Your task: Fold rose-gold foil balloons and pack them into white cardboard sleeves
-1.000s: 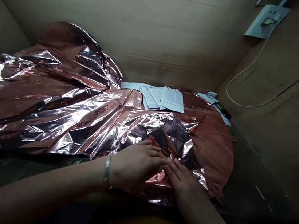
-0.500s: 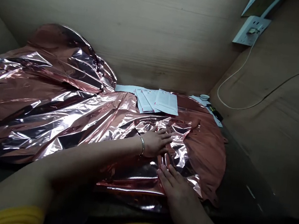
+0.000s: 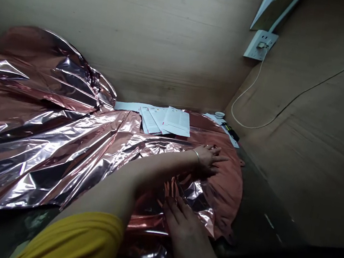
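Note:
A large crumpled sheet of rose-gold metallic foil (image 3: 62, 140) covers most of the desk, with a matte copper-coloured stretch (image 3: 230, 187) along its right side. My left hand (image 3: 207, 161), with a thin metal bangle (image 3: 196, 156) on its wrist, lies flat with its fingers spread on the foil near that matte stretch. Closer to me, my right hand (image 3: 182, 219) presses its open fingers onto a creased fold of foil. Neither hand grips anything.
Several white papers (image 3: 165, 120) lie at the foil's far edge. Beyond it stand a small white dish (image 3: 220, 115) and a black object (image 3: 230, 132). A wall socket (image 3: 260, 45) feeds a white cable (image 3: 247, 88). My yellow sleeve (image 3: 75, 235) crosses the lower left.
My left hand has slid right and farther away across the foil, towards the matte stretch. My right hand has shifted slightly left. The whole view has swung, moving the scene left.

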{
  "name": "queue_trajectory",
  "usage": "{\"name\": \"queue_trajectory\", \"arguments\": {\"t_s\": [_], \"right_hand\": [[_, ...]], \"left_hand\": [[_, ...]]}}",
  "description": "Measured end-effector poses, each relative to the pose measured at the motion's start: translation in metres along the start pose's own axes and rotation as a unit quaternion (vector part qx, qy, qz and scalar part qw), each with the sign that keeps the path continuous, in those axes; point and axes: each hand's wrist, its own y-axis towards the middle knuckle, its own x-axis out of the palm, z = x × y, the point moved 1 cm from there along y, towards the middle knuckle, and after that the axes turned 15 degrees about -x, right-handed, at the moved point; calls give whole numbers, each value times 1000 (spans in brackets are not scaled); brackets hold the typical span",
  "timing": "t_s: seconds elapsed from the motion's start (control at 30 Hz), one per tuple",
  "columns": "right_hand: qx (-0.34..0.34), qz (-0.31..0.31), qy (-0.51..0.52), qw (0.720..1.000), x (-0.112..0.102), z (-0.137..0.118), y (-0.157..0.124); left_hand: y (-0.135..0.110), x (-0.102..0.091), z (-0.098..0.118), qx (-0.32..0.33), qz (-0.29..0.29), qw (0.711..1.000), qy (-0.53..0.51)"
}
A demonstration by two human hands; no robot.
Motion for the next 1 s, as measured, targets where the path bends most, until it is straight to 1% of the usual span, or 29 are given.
{"name": "queue_trajectory", "arguments": {"t_s": [0.07, 0.1, 0.17, 0.23, 0.3, 0.33, 0.37, 0.4, 0.43, 0.5, 0.6, 0.7, 0.77, 0.83, 0.93, 1.0], "right_hand": [[-1, -10, 11, 1000, -11, 0, 3], [5, -14, 14, 1000, -15, 0, 4], [11, -27, 18, 999, -19, 0, 6], [6, -45, 22, 999, -21, 1, 7], [-2, -69, 29, 997, -23, 2, 7], [-8, -85, 35, 996, -25, 3, 8], [-12, -107, 43, 993, -28, 3, 9], [-16, -132, 52, 990, -32, 3, 11], [-17, -159, 60, 985, -36, 3, 12], [-13, -213, 72, 974, -47, 0, 17], [-16, -271, 81, 959, -61, -6, 26], [-23, -305, 99, 947, -75, -6, 32], [-26, -313, 140, 939, -84, 0, 35], [-33, -309, 180, 933, -92, 9, 38], [-47, -297, 207, 931, -102, 19, 44], [-55, -300, 210, 929, -106, 21, 50]], "left_hand": [[-18, -15, 2, 12, 11, 1000, 2], [-33, -23, 0, 19, 10, 1000, -1], [-78, -38, -12, 39, -2, 999, -17], [-135, -47, -27, 67, -23, 994, -87], [-191, -48, -40, 53, -29, 990, -129], [-215, -46, -44, 40, -44, 989, -136], [-235, -43, -45, 21, -58, 989, -137], [-249, -39, -44, 11, -72, 988, -135], [-257, -34, -42, 7, -83, 988, -133], [-256, -26, -33, 13, -87, 988, -128], [-235, -15, -21, 37, -75, 989, -123], [-220, -1, -13, 71, -82, 987, -119], [-221, 7, -10, 71, -81, 987, -121], [-226, 11, -9, 56, -72, 988, -127], [-234, 10, -11, 48, -61, 988, -134], [-235, 8, -12, 47, -59, 989, -129]]}}
